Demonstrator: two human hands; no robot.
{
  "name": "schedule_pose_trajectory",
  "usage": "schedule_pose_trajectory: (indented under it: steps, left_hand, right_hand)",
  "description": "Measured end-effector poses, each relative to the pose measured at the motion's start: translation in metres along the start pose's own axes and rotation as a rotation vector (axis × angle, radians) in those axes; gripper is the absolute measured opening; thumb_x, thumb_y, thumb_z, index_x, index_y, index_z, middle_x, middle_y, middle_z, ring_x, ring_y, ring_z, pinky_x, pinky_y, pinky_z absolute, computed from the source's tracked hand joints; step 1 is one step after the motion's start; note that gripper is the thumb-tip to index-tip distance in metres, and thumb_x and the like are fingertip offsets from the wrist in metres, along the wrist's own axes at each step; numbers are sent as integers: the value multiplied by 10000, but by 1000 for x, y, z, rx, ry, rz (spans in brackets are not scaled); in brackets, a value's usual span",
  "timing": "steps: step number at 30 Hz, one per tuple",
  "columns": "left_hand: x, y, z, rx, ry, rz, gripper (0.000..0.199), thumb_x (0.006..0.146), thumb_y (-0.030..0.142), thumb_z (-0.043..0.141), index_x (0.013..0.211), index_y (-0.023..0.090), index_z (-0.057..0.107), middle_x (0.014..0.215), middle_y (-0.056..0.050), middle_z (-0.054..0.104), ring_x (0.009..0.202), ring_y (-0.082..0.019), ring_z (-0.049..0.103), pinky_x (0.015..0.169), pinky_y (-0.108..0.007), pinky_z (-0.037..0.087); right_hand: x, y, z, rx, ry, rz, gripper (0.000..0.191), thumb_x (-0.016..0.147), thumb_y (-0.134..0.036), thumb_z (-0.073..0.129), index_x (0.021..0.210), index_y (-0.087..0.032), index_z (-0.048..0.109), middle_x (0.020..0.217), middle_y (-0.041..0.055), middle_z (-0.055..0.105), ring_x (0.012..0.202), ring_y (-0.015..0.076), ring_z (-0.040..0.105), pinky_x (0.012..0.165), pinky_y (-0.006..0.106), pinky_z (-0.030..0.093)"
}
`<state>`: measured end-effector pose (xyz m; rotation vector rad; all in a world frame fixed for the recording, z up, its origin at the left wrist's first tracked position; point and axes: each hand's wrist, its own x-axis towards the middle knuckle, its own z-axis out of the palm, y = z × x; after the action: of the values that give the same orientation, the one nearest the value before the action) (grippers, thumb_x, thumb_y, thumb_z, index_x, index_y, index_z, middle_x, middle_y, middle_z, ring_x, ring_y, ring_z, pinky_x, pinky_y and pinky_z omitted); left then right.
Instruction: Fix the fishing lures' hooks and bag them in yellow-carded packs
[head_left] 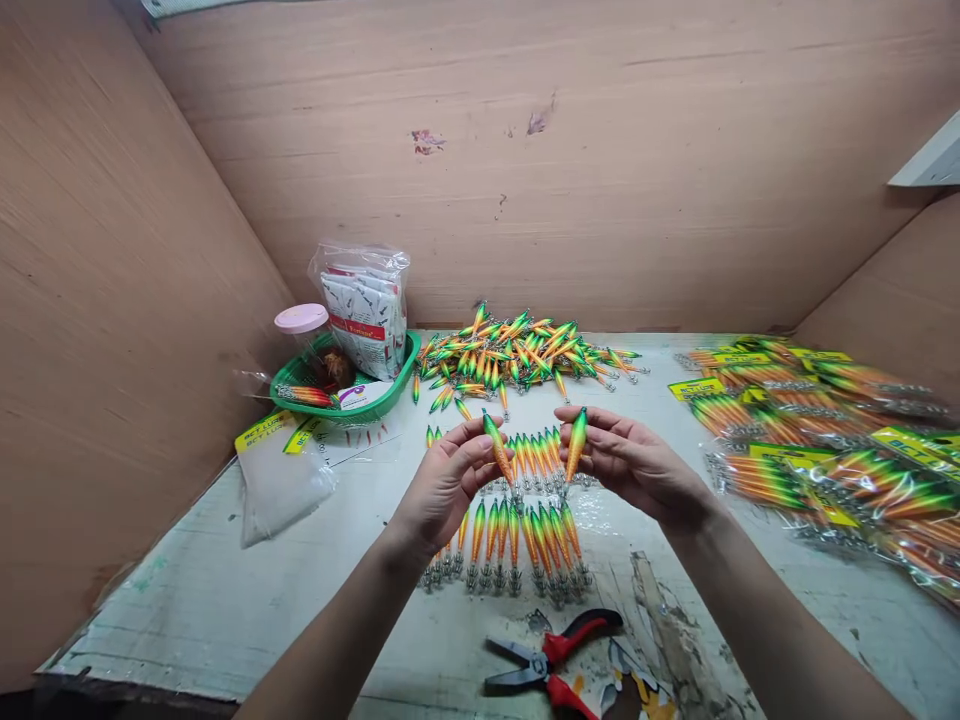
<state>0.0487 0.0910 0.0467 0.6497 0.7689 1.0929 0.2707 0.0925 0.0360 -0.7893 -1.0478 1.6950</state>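
Note:
My left hand [453, 472] pinches one fishing lure [496, 446], green at the top and orange below, tilted slightly with its hooks down. In my right hand [637, 455] is a second lure [577, 445] of the same colours, also hooks down. Both are held apart from each other, above rows of similar lures on the table. The front row of lures [501, 535] lies side by side with hooks toward me. Behind it, partly hidden by my hands, is another row [536, 458].
A heap of loose lures [517, 350] lies at the back. Packed lures [795, 430] cover the right side. A green basket [382, 405] and plastic bags [281, 480] are at left. Red-handled pliers [544, 660] lie open in front, near a worn table patch.

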Motion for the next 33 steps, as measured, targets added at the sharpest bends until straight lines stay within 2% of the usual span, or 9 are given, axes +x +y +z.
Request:
schedule_pose_trajectory:
  steps: [3, 11, 19, 26, 28, 30, 32, 33]
  left_hand:
    - [-6, -4, 5, 11, -34, -33, 337, 616, 200, 801, 932, 138, 701, 844, -27, 705, 690, -100, 648, 672, -206, 526]
    - [-18, -9, 11, 69, -120, -34, 336, 608, 251, 826, 906, 156, 703, 940, -44, 707, 756, -130, 657, 686, -227, 523]
    - [-23, -11, 15, 85, -104, -38, 348, 577, 261, 851, 859, 143, 685, 855, -28, 681, 727, -115, 624, 659, -224, 510]
    - [-22, -17, 19, 144, -106, -51, 375, 576, 302, 850, 866, 147, 671, 837, -21, 658, 707, -103, 605, 665, -226, 508]
    - [-21, -17, 15, 189, -106, -42, 382, 582, 322, 839, 874, 152, 661, 834, -24, 657, 712, -113, 605, 663, -237, 507]
    - [-19, -12, 1, 304, -86, -2, 382, 594, 335, 817, 887, 159, 646, 805, -24, 655, 705, -131, 607, 649, -254, 500]
    - [-16, -2, -22, 571, 22, 53, 343, 623, 334, 771, 890, 169, 631, 740, -12, 642, 676, -149, 607, 638, -271, 488]
    - [-14, 3, -37, 767, 114, 77, 301, 642, 325, 737, 879, 175, 627, 714, -6, 637, 663, -158, 608, 639, -278, 480]
  right_hand:
    - [-9, 4, 9, 98, -17, 40, 371, 770, -303, 733, 1126, -219, 676, 921, 42, 709, 805, 118, 660, 800, 261, 521]
    - [-21, 7, 23, 138, -3, 52, 402, 735, -299, 761, 1123, -223, 688, 923, 44, 729, 797, 129, 680, 805, 263, 532]
    - [-27, 7, 29, 155, -80, 41, 342, 774, -279, 736, 1110, -232, 699, 844, 18, 723, 809, 107, 680, 772, 205, 523]
    - [-29, 13, 29, 76, -29, 56, 381, 762, -337, 735, 1120, -219, 678, 1004, 68, 716, 884, 157, 679, 857, 296, 514]
    - [-29, 13, 26, -1, 0, 49, 425, 744, -384, 731, 1126, -214, 659, 1023, 76, 699, 890, 166, 671, 837, 304, 517]
    - [-30, 17, 16, -240, 78, 62, 491, 723, -478, 693, 1134, -218, 624, 1002, 66, 680, 871, 170, 659, 781, 306, 524]
    - [-30, 26, 0, -546, 186, 111, 490, 694, -539, 643, 1052, -207, 609, 882, 48, 661, 773, 173, 644, 673, 307, 526]
    - [-30, 32, -9, -678, 238, 142, 442, 680, -531, 632, 973, -201, 604, 793, 33, 641, 697, 171, 626, 609, 304, 511]
